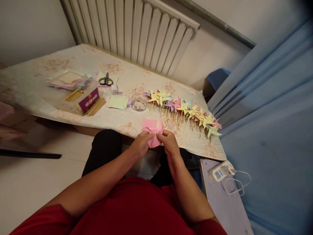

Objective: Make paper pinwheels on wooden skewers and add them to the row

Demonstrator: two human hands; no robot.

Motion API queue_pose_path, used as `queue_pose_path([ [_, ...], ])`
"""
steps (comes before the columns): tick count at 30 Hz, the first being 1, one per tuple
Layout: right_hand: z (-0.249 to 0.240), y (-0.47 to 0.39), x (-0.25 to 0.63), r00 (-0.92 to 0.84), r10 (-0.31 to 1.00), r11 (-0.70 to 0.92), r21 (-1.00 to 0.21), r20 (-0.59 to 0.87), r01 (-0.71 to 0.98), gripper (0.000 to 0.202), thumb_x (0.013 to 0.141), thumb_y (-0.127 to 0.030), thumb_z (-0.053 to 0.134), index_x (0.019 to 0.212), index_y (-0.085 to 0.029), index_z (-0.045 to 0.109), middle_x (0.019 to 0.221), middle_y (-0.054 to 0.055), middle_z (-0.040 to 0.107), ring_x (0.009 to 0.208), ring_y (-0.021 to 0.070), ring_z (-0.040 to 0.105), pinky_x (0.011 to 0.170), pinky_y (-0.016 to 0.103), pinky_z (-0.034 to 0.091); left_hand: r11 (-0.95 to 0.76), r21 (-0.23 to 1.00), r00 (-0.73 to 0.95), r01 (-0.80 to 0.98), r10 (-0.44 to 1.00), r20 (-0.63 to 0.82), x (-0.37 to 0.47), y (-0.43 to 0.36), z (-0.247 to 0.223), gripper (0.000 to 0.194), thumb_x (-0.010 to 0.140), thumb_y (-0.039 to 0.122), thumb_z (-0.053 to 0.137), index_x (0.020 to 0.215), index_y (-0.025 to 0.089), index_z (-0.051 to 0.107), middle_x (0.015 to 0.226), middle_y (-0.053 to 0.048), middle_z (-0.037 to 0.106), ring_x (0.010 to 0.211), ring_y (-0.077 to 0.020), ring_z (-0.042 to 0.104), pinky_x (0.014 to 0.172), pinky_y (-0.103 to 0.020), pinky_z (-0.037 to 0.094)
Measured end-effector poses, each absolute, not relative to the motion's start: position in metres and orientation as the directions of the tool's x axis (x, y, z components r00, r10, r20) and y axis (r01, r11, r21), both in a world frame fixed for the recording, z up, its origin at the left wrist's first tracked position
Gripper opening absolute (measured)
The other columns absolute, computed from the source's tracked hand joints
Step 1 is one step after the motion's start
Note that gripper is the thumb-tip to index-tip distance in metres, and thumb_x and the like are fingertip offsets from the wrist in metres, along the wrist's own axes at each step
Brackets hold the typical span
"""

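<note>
Floral tablecloth [114, 121] ahead; left fingers [149, 136], right fingers [167, 133] both clamped on pink paper [154, 141].

I have the left hand [142, 144] and right hand [171, 142] on my head feed, both pinching a folded pink paper [149, 125] by the near edge of the table [114, 122]. Beyond it I see a round dish [139, 109]; pinwheels [184, 107] line up rightward, scissors [106, 81] and sticks [96, 107] lie leftward.

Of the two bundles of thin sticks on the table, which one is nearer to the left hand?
The bundle just right of the purple label in the picture; the other bundle lies on the label's left, farther from the left hand.
</note>
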State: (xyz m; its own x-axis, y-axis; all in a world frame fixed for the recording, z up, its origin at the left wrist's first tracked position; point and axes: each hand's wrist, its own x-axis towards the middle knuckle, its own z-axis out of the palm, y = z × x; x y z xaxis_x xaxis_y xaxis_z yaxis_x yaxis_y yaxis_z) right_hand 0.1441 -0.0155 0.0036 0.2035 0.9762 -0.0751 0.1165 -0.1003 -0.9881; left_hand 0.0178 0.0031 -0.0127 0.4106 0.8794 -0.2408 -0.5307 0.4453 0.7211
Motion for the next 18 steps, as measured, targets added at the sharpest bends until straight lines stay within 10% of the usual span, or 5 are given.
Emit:
queue_pose_path([
  [9,0.012,-0.022,0.143,0.274,0.962,-0.052,-0.980,0.002,0.192,0.021,0.071,-0.037,0.065,0.076,-0.016,0.066,0.066,-0.001,0.062,0.061,0.0136,0.054,0.060,0.026,0.043,0.466,0.700,0.445,-0.542,0.865,-0.231,0.015,0.003,-0.006,0.012,0.066,0.024,0.071,0.071,0.015,0.065,0.064,-0.001,0.064,0.063,-0.0136,0.059,0.068,-0.026,0.046],
  [14,0.009,-0.043,0.146,0.503,0.745,0.124,-0.832,0.438,0.541,0.022,0.080,-0.030,0.062,0.097,-0.017,0.066,0.092,0.006,0.069,0.087,0.0196,0.065,0.084,0.035,0.051,0.453,0.675,0.382,-0.583,0.885,-0.265,0.013,0.005,-0.002,0.011,0.065,0.023,0.072,0.071,0.016,0.065,0.064,0.000,0.064,0.064,-0.0143,0.059,0.067,-0.026,0.046],
  [18,-0.008,-0.063,0.142,0.330,0.642,0.271,-0.607,0.692,0.747,0.018,0.089,-0.020,0.053,0.101,-0.019,0.067,0.085,0.005,0.067,0.079,0.0174,0.064,0.076,0.032,0.053,0.442,0.659,0.334,-0.609,0.896,-0.292,0.013,0.007,-0.003,0.009,0.068,0.021,0.070,0.072,0.017,0.063,0.066,0.000,0.063,0.064,-0.0143,0.058,0.065,-0.026,0.045],
])
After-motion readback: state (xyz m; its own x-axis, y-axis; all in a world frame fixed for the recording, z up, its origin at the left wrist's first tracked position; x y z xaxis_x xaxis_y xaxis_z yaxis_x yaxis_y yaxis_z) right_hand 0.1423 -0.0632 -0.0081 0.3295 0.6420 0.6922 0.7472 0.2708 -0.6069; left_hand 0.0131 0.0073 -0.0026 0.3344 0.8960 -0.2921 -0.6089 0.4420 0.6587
